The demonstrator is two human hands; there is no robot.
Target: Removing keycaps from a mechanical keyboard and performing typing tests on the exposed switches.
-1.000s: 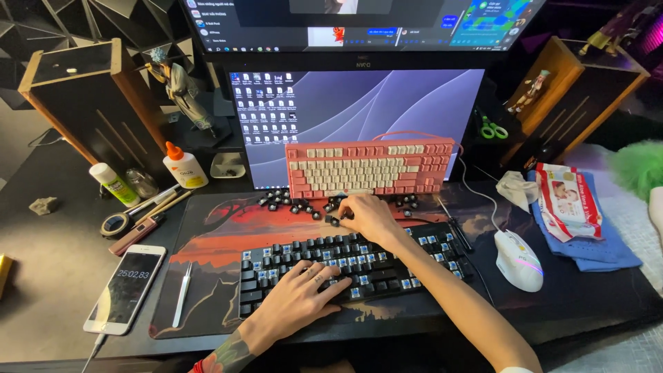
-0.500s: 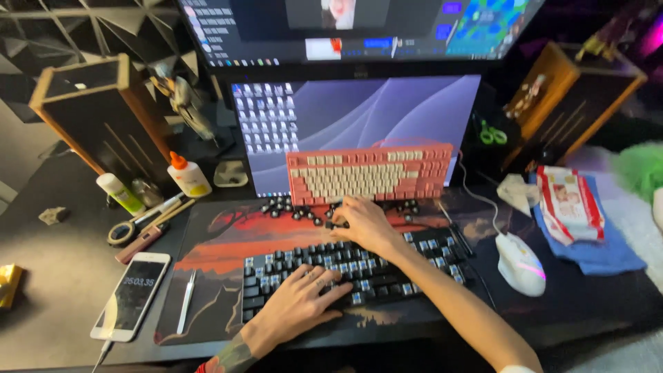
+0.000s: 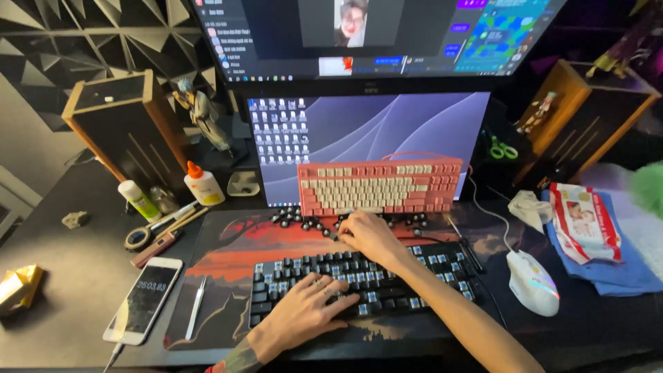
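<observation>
Surface: dark matte desk (image 3: 76,276)
Centre: red-and-black printed desk mat (image 3: 228,262), carrying a black mechanical keyboard (image 3: 359,283)
Left: white smartphone (image 3: 143,300), small gold box (image 3: 19,287), white glue bottle with orange cap (image 3: 203,185)
Right: white computer mouse (image 3: 533,282), folded blue cloth (image 3: 608,266)

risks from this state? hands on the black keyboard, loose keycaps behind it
1. The loose keycaps lie in an open scatter by the right hand; a sweep of the wrist could knock some off the desk mat.
2. The pink keyboard leans upright against the monitor; a bump might tip it onto the black keyboard.
3. The left hand rests on bare switches, which may bend under pressure.
</observation>
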